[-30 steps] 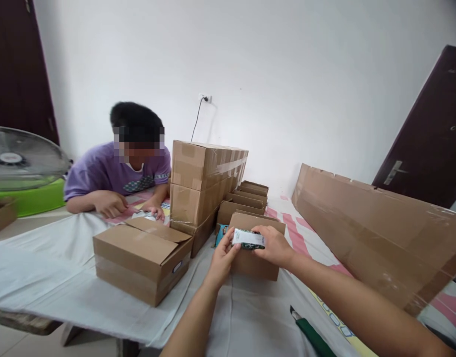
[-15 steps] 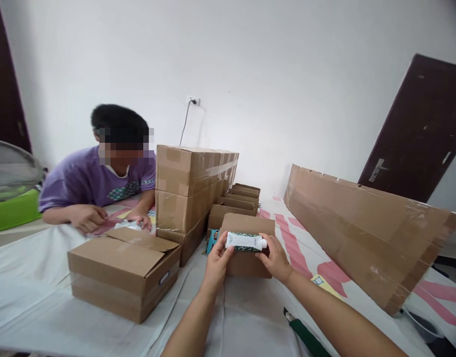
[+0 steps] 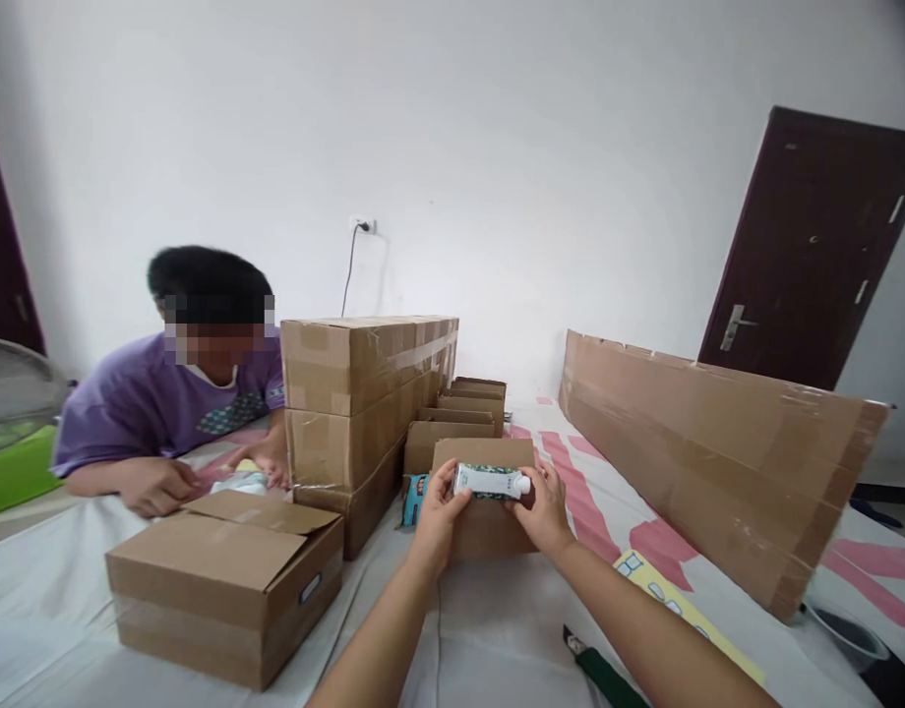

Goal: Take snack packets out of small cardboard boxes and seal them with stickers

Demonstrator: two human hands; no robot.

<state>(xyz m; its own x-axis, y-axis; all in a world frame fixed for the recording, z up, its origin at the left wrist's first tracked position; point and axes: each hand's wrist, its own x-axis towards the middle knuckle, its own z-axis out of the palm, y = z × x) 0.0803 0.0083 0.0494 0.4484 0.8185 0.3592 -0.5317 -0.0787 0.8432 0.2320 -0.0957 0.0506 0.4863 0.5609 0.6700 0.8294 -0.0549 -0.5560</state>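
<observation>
Holding a small white-and-green drink carton (image 3: 489, 481) with a white screw cap between two bare hands: the left hand (image 3: 436, 509) pinches its plain end, thumb along the near side, while the fingers of the right hand (image 3: 547, 511) close around the capped end. The carton lies roughly level and crosswise, touched at both ends, its pale label facing the wearer.

The step in hand appears to be handling or looking over the carton — a steady two-handed hold. Any next move calls for an even grip at both ends, with one hand keeping control if the other lets go.

Just beyond the fingers is a brown cardboard box with a raised flap (image 3: 486, 450); whether the carton is over it or in front of it, I cannot tell. Beside the left hand is a bright blue packet (image 3: 415, 499). Nearer, a dark green-handled cutter (image 3: 604, 674) lies on the white-cloth-covered tabletop (image 3: 489, 629). Farther left are a brown lidded carton box (image 3: 194, 580) and a tall stack of taped boxes (image 3: 349, 413) — past them leans a person in a purple shirt (image 3: 157, 403).
</observation>
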